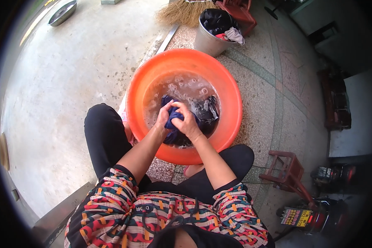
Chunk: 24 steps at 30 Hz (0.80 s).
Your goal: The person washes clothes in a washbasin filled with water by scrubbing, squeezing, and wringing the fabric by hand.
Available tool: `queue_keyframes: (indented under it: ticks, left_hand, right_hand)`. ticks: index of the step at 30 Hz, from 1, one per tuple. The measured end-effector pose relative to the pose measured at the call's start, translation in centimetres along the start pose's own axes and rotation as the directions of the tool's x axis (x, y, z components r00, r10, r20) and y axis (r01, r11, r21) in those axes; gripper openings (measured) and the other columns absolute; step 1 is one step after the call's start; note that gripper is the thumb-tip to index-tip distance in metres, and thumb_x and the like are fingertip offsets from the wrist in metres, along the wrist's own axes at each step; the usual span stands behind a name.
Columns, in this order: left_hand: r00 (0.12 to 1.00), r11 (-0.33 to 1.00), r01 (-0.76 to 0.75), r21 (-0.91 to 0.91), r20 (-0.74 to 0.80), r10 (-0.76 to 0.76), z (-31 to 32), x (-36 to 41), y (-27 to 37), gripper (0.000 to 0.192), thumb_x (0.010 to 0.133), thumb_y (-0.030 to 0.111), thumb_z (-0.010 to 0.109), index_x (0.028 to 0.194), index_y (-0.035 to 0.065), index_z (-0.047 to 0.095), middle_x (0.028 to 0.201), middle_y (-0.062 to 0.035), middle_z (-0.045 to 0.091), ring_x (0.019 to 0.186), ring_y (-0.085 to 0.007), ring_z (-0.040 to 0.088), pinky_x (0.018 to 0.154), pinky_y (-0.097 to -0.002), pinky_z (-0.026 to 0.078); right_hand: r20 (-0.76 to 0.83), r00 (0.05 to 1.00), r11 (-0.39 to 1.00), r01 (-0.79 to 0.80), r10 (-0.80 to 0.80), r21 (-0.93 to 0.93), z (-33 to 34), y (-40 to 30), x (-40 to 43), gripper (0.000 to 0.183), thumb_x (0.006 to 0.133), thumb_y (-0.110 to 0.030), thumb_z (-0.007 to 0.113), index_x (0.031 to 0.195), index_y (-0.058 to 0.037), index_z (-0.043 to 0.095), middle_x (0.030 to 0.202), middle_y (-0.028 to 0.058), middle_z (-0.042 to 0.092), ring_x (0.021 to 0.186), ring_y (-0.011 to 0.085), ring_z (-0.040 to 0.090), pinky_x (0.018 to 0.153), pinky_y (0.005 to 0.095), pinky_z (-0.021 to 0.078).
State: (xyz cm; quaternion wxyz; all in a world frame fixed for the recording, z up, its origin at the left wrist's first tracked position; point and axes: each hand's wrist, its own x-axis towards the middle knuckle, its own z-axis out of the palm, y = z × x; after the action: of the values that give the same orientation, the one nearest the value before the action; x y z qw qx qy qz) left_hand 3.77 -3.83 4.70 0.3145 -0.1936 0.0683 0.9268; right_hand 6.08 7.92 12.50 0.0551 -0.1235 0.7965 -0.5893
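Note:
Between my knees stands a large orange plastic basin (232,93) with murky, sudsy water (179,82) in it. My left hand (163,116) grips a bunched dark blue cloth (176,115) from the left, above the basin's middle. From the right, my right hand (186,120) holds the same cloth, its fingers curled over it close to the other hand. Part of the blue fabric hangs down towards the water. A soaked black garment (208,111) with foam on it lies in the water to the right; its lower part is hidden by my hands.
Beyond the basin are a metal bucket (209,43) of dark and light clothes, a straw broom (186,12) and a red chair (243,15). A wooden stool (286,169) stands at the right near parked motorcycles (319,217). A metal bowl (63,14) lies far left.

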Motion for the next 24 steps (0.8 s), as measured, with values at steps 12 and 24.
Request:
queue_keyframes:
  ticks: [12, 24]
  left_hand:
    - [0.792, 0.705, -0.557, 0.439, 0.024, 0.611, -4.9, 0.3, -6.1, 0.026, 0.092, 0.031, 0.037, 0.091, 0.0129, 0.056, 0.084, -0.0034, 0.056, 0.079, -0.0146, 0.055, 0.074, -0.0307, 0.046]
    - [0.897, 0.892, -0.307, 0.331, -0.212, 0.387, -2.3, -2.0, -6.2, 0.028, 0.091, 0.03, 0.038, 0.09, 0.0105, 0.058, 0.085, -0.0046, 0.059, 0.077, -0.0158, 0.057, 0.072, -0.03, 0.046]
  right_hand:
    - [-0.251, 0.922, 0.897, 0.178, -0.296, -0.406, 3.3, -0.9, -2.2, 0.019, 0.078, -0.014, 0.056, 0.062, -0.0036, 0.055, 0.063, 0.0172, 0.055, 0.059, 0.035, 0.056, 0.054, 0.039, 0.0443]
    - [-0.211, 0.9, 0.889, 0.293, -0.381, -0.352, 5.2, -1.7, -3.4, 0.017, 0.076, -0.014, 0.058, 0.06, -0.0065, 0.054, 0.063, 0.0122, 0.055, 0.058, 0.0319, 0.056, 0.052, 0.0384, 0.0449]
